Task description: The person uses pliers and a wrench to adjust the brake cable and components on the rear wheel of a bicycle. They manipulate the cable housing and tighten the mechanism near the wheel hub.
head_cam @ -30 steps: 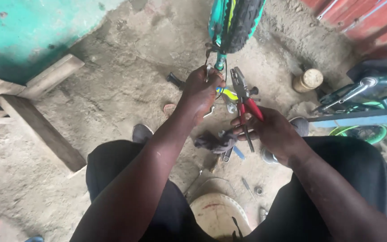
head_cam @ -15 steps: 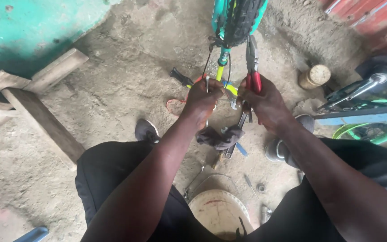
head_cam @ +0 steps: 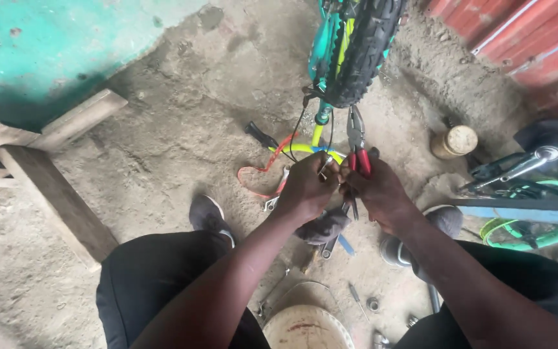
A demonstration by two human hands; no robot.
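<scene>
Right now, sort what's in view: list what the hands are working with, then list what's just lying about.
In use:
left hand pinching the cable
right hand holding the pliers
bike wheel

Lying about:
screwdriver
orange strap
jar
spanner
rag
plank

Both forearms reach forward from the lower frame and converge near the middle, wrists close together, knuckles almost touching. Left hand (head_cam: pixel 306 187): fingers curled tight, thumb and forefinger pinched together at the tip, palm turned down, wrist roughly in line with the forearm. Right hand (head_cam: pixel 377 190): fist-like grip, fingers wrapped closed, back of the hand up, wrist bent slightly inward toward the left hand; legs in black spread apart beneath both arms.
</scene>
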